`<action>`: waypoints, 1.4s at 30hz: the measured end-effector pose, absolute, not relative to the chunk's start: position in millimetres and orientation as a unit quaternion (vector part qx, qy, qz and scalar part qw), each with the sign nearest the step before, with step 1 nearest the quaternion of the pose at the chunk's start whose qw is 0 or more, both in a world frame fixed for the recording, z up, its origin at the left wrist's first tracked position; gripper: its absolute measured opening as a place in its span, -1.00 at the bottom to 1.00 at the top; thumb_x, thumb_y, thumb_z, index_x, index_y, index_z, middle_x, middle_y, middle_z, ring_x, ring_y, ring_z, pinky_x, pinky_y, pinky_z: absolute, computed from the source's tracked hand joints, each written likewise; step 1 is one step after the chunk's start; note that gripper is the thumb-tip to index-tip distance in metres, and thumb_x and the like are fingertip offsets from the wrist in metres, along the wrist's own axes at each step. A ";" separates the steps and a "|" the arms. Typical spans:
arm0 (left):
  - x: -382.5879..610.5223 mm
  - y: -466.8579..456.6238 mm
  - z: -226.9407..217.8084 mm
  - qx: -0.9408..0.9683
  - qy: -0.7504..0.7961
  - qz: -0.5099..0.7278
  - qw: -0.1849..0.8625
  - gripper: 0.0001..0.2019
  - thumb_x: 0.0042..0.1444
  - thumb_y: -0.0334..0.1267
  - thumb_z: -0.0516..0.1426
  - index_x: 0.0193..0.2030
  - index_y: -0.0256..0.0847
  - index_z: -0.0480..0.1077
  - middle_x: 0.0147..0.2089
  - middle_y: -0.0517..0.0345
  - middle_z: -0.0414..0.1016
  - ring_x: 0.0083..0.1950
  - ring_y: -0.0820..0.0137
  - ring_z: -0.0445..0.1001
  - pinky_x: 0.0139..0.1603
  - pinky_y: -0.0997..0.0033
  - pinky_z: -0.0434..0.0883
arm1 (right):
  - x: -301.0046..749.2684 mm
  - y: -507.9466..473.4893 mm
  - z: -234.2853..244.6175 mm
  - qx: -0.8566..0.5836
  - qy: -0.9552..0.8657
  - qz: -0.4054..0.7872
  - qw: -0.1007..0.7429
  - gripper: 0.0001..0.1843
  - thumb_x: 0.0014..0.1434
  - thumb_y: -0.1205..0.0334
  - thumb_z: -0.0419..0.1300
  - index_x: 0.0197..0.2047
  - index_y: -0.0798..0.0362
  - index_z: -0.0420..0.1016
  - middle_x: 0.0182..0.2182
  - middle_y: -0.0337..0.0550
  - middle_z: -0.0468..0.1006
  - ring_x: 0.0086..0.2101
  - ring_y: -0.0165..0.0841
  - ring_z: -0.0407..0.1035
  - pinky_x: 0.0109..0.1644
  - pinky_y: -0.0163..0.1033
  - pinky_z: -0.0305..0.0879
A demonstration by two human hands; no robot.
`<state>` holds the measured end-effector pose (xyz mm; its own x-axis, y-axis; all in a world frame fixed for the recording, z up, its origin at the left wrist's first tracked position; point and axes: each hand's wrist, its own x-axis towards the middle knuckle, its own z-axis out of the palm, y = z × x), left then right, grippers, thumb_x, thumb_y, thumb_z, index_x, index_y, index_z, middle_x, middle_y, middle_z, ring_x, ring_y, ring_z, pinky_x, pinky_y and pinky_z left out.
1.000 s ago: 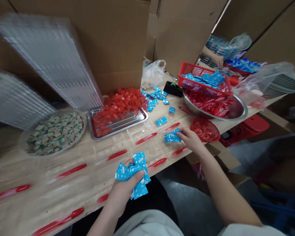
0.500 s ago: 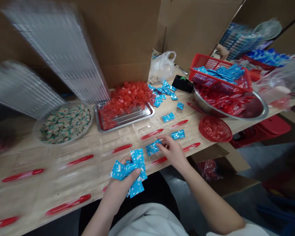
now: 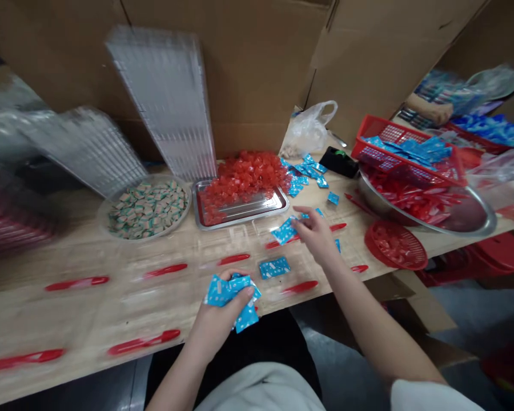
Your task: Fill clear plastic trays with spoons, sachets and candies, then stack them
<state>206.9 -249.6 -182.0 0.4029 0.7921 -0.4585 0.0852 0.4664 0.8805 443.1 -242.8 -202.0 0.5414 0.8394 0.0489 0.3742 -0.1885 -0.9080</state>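
My left hand (image 3: 223,314) is closed around a bunch of blue spotted packets (image 3: 227,289), near the front edge of the table. Pinched between the thumb and fingers of my right hand (image 3: 316,235) is another blue packet (image 3: 284,230), above a slim red plastic tool (image 3: 278,244) in a clear tray. Between the two hands, a single blue packet (image 3: 274,268) lies flat in a clear tray. A red tool (image 3: 300,287) lies just in front of that packet. More clear trays with red tools (image 3: 144,341) reach away to the left.
Behind the trays stand a bowl of small wrapped pieces (image 3: 148,210) and a metal tray (image 3: 248,216) heaped with red pieces. To the right are a metal basin (image 3: 480,211), a red basket of blue packets (image 3: 405,162) and a small red basket (image 3: 420,257). Another person's hand (image 3: 437,112) shows far right.
The packet that my right hand was at half a second ago now lies flat in a tray. My right hand has moved farther back with another packet. The view has shifted left.
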 end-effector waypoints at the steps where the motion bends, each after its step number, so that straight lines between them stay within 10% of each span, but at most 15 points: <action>1: 202.9 -248.9 -182.1 0.416 0.492 0.259 0.720 -0.60 -0.14 -0.11 0.29 -0.14 -0.16 0.35 -0.27 0.15 0.49 -0.28 0.33 0.50 -0.30 0.40 0.42 | 449.6 -231.9 -208.3 -0.755 -0.416 0.201 0.465 -0.64 0.12 0.11 0.09 -0.04 0.08 0.37 -0.62 -0.35 0.28 -0.59 -0.45 0.17 -0.46 -0.31 0.18; 11: 191.0 -240.4 -175.0 0.224 0.480 0.321 0.785 -0.52 -0.18 -0.22 0.34 -0.08 -0.16 0.32 -0.29 0.19 0.49 -0.34 0.40 0.51 -0.31 0.38 0.48 | 425.7 -227.7 -213.0 -0.765 -0.584 -0.040 0.268 -0.65 0.15 0.01 0.10 -0.20 0.09 0.55 -0.21 0.11 0.40 -0.14 -0.09 0.25 -0.03 0.03 0.17; 18: 183.7 -242.3 -185.9 0.356 0.426 0.309 0.773 -0.62 -0.07 -0.23 0.28 -0.10 -0.16 0.30 -0.28 0.23 0.45 -0.29 0.47 0.45 -0.23 0.46 0.41 | 358.6 -254.5 -180.0 -0.555 -0.529 0.547 0.336 -0.71 0.13 0.00 0.14 -0.23 0.03 0.46 -0.47 -0.24 0.44 -0.47 -0.43 0.30 -0.43 -0.32 0.24; 21: 175.6 -245.4 -185.4 0.358 0.426 0.301 0.775 -0.61 -0.05 -0.21 0.27 -0.09 -0.15 0.26 -0.26 0.21 0.45 -0.28 0.41 0.48 -0.24 0.40 0.44 | 347.0 -258.4 -183.4 -0.544 -0.447 0.610 0.363 -0.69 0.03 0.00 0.23 -0.28 0.07 0.42 -0.53 -0.30 0.38 -0.58 -0.52 0.21 -0.55 -0.38 0.14; 28: 132.9 -230.7 -183.4 0.278 0.533 0.420 0.680 -0.43 -0.24 -0.17 0.35 -0.05 -0.15 0.27 -0.36 0.30 0.45 -0.44 0.43 0.51 -0.40 0.44 0.44 | 351.6 -208.2 -199.2 -0.636 -0.407 0.413 0.508 -0.66 0.00 0.03 0.21 -0.20 0.03 0.32 -0.59 -0.37 0.33 -0.57 -0.45 0.29 -0.54 -0.37 0.15; 36: 110.6 -232.4 -188.8 0.319 0.519 0.345 0.714 -0.53 -0.17 -0.13 0.31 -0.11 -0.18 0.32 -0.38 0.21 0.52 -0.40 0.33 0.54 -0.39 0.37 0.46 | 320.5 -174.3 -226.1 -0.697 -0.642 0.112 0.298 -0.85 0.12 0.24 0.11 -0.25 0.05 0.47 -0.29 -0.03 0.50 -0.18 -0.18 0.32 -0.07 -0.07 0.22; 42: 131.7 -234.1 -183.5 0.473 0.432 0.193 0.743 -0.80 -0.11 -0.27 0.24 -0.28 -0.16 0.44 -0.39 0.18 0.51 -0.42 0.32 0.51 -0.41 0.37 0.45 | 298.4 -221.9 -167.2 -0.517 -0.721 0.357 0.291 -0.74 0.13 0.15 0.16 -0.09 -0.01 0.44 -0.19 -0.12 0.44 -0.23 -0.32 0.34 -0.17 -0.23 0.29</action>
